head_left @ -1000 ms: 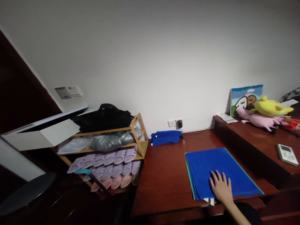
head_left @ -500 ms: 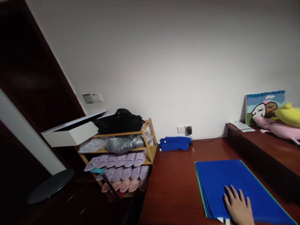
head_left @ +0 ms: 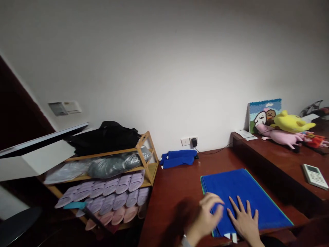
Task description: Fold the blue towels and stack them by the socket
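Observation:
A folded blue towel (head_left: pixel 241 187) with green edging and white tags lies flat on the reddish-brown table. My right hand (head_left: pixel 244 219) rests on its near part, palm down and fingers spread. Over the towel's left edge is my left hand (head_left: pixel 207 218), slightly blurred, its fingers curved and the thumb apart, with nothing visible in it. Whether it touches the cloth I cannot tell. Two rolled or folded blue towels (head_left: pixel 180 159) lie at the table's back edge by the wall.
On the left stands a wooden shoe rack (head_left: pixel 144 161) with several slippers (head_left: pixel 111 185), a black bag (head_left: pixel 108 137) and a white box (head_left: pixel 38 157). To the right, a raised ledge (head_left: pixel 280 151) bears plush toys (head_left: pixel 288 121), a dog picture (head_left: pixel 264 113) and a white remote-like device (head_left: pixel 315 175).
My left hand has come into view at the towel's left edge. My right hand stays spread on the towel. The view has turned to the right, showing more of the ledge.

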A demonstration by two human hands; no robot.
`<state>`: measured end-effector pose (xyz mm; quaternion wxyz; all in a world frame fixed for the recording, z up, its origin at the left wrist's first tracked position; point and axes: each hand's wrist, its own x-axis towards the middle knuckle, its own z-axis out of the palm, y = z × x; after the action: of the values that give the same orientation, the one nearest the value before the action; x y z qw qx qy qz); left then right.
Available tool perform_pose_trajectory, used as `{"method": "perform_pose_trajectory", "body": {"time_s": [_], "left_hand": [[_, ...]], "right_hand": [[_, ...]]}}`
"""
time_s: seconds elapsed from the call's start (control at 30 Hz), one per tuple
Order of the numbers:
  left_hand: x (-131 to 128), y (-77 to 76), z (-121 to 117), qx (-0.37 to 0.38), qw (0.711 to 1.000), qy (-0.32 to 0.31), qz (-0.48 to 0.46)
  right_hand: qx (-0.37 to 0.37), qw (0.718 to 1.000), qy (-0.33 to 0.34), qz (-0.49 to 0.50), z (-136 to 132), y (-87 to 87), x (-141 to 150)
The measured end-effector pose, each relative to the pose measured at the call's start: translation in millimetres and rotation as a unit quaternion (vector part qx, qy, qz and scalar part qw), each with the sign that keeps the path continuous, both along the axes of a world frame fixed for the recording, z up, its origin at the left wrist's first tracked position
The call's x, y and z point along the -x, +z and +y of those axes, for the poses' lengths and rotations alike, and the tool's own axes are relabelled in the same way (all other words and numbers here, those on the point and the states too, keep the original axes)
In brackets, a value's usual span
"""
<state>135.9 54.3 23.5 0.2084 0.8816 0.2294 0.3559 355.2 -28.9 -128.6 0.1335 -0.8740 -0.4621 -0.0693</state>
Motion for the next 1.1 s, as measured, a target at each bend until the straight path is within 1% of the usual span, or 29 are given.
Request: {"method": "perform_pose_trajectory", "body": {"time_s": [0.03,0.1,0.13,0.17,0.2,0.27,0.33,0.37,0.43,0.53,0.63,0.8,0.97,1.1], "left_hand": [[15.8,-4.4,17.6,0.005,0.999,0.030,0.018],[60.2,-21.1,62.4,-0.004,0.989,0.131,0.075],[85.7,-32.9,86.2,-0.018,0.976,0.184,0.119],[110.9,-45.9,108.5,-0.028,0.957,0.240,0.162],[134.1,-59.3,127.9,-0.037,0.937,0.282,0.201],[169.6,-83.5,155.3,-0.051,0.908,0.333,0.250],[188.1,-101.1,168.0,-0.059,0.897,0.345,0.269],[191.9,-107.0,170.5,-0.061,0.897,0.345,0.270],[193.2,-114.2,171.4,-0.057,0.900,0.342,0.265],[191.8,-118.3,171.6,-0.039,0.905,0.341,0.252],[194.2,-121.0,173.9,-0.029,0.909,0.340,0.240],[199.7,-127.3,176.1,-0.024,0.908,0.342,0.240],[203.5,-134.1,177.4,-0.035,0.909,0.340,0.238],[206.6,-140.8,178.5,-0.048,0.910,0.341,0.232]], "right_hand": [[-0.005,1.000,-0.004,0.000,2.0,1.1,-1.0],[-0.007,1.000,-0.006,-0.003,7.2,2.7,-3.8],[-0.005,1.000,-0.005,-0.004,10.7,3.6,-5.6],[0.000,1.000,-0.005,-0.004,14.8,4.8,-7.8],[0.008,1.000,-0.004,-0.001,19.9,6.5,-10.5],[0.031,0.999,-0.001,0.011,33.0,11.7,-17.9],[0.059,0.998,0.003,0.030,50.4,19.1,-28.7],[0.073,0.997,0.005,0.039,60.6,23.2,-35.4],[0.098,0.994,0.006,0.055,82.9,31.0,-50.8],[0.120,0.991,0.001,0.064,118.2,38.9,-76.2],[0.127,0.989,-0.004,0.075,151.8,41.0,-100.1],[0.133,0.987,-0.005,0.086,199.8,37.4,-130.3],[0.138,0.986,-0.018,0.095,234.5,31.9,-150.1],[0.156,0.980,-0.004,0.121,248.0,31.0,-162.5]]}}
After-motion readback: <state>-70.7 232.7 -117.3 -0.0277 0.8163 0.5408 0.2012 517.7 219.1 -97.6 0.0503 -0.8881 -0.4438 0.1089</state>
